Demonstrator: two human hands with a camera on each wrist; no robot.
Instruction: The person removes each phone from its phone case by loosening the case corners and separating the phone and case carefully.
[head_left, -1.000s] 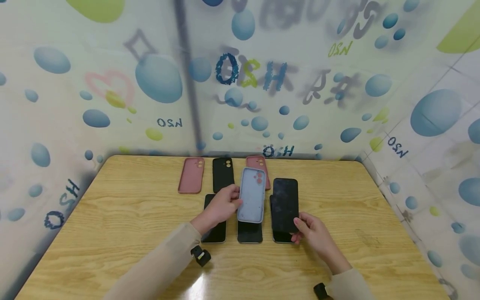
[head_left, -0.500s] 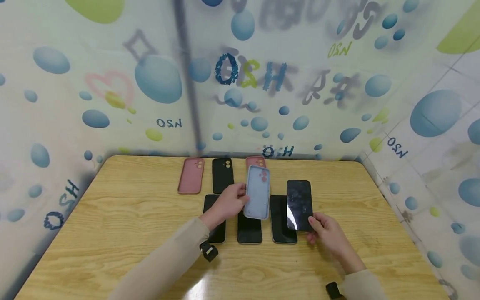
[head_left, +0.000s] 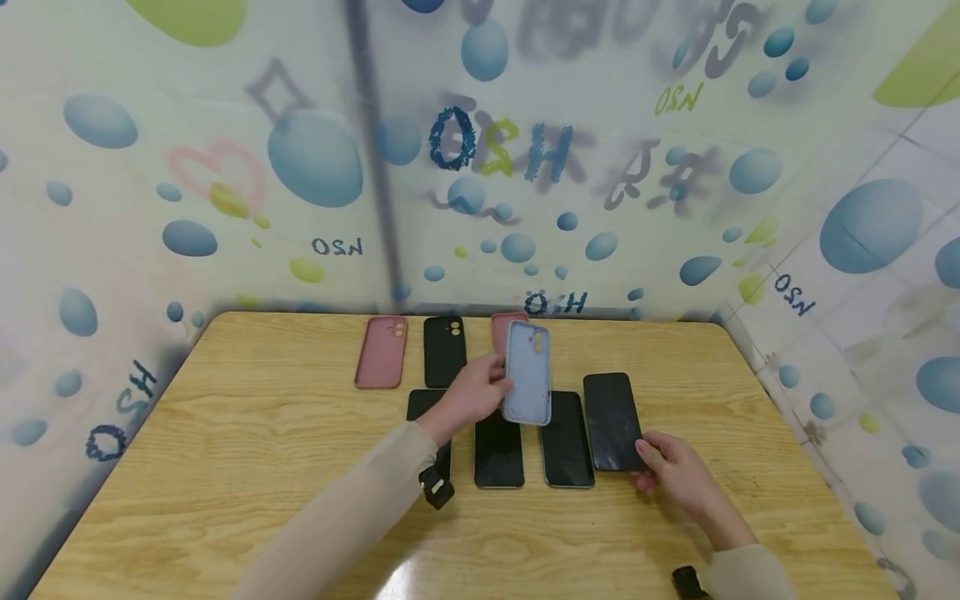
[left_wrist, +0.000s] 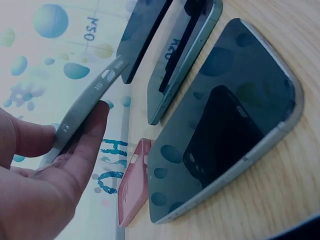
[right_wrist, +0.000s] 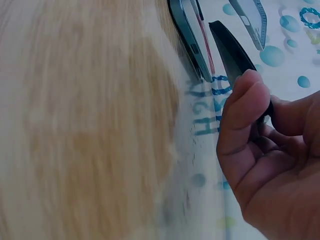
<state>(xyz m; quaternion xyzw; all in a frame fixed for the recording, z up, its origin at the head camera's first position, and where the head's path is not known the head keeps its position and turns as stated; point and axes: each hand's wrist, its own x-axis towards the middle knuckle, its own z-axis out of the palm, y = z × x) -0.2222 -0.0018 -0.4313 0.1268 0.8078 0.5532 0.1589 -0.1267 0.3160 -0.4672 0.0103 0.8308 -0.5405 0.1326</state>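
Note:
My left hand (head_left: 471, 393) pinches a light blue phone case (head_left: 528, 375) by its left side, raised above the table. In the left wrist view the thumb and fingers grip the case (left_wrist: 82, 107) edge-on, with its port cutout showing. Near the right end of the row, my right hand (head_left: 678, 471) holds a black smartphone (head_left: 613, 425) by its lower right corner. The right wrist view shows this phone (right_wrist: 232, 50) tilted off the table between thumb and curled fingers. Below the blue case lie two phones, a middle one (head_left: 498, 458) and a right one (head_left: 567, 442).
Another phone (head_left: 427, 403) lies partly hidden under my left forearm. Along the back of the wooden table (head_left: 262, 433) are a pink case (head_left: 381, 353), a black case (head_left: 445, 350) and a second pink case (head_left: 501, 332), partly covered by the blue one. A patterned wall covering (head_left: 637, 233) stands behind.
The black phone in my right hand has moved right, off the phone lying beneath it. My left hand has carried the blue case right and slightly away from me.

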